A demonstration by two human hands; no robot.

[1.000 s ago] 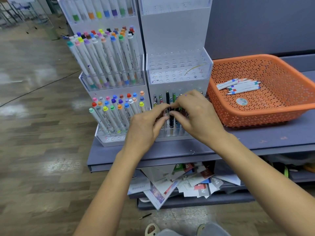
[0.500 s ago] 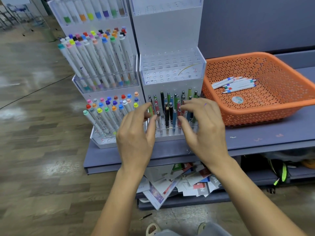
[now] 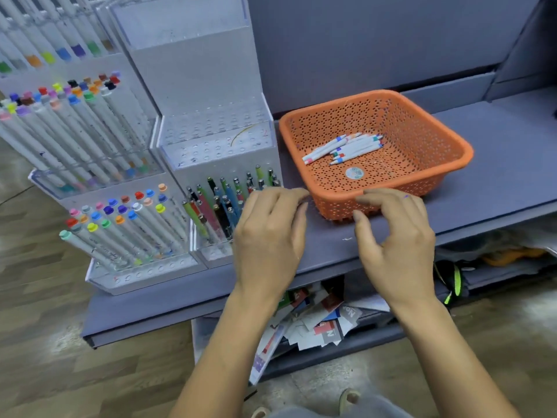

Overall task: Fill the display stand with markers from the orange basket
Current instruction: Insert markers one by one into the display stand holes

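An orange perforated basket (image 3: 422, 131) sits on the grey shelf, holding several white markers (image 3: 343, 147) with coloured ends. Left of it stands the white tiered display stand (image 3: 193, 86); its lowest right tier holds several dark pens (image 3: 226, 203), and the tier above (image 3: 217, 143) shows bare holes. My left hand (image 3: 268, 236) hovers in front of the pen tier, fingers curled loosely and holding nothing. My right hand (image 3: 394, 233) hovers just before the basket's front wall, fingers apart and bare.
A second stand (image 3: 99, 164) at the left carries rows of white markers with coloured caps. The grey shelf (image 3: 494, 164) runs on to the right of the basket. Loose paper cards (image 3: 316, 321) lie piled on the lower shelf. Wooden floor lies at the left.
Both hands have let go of the pens in the lower tier and moved right, toward the basket. The view has shifted to the right as well.
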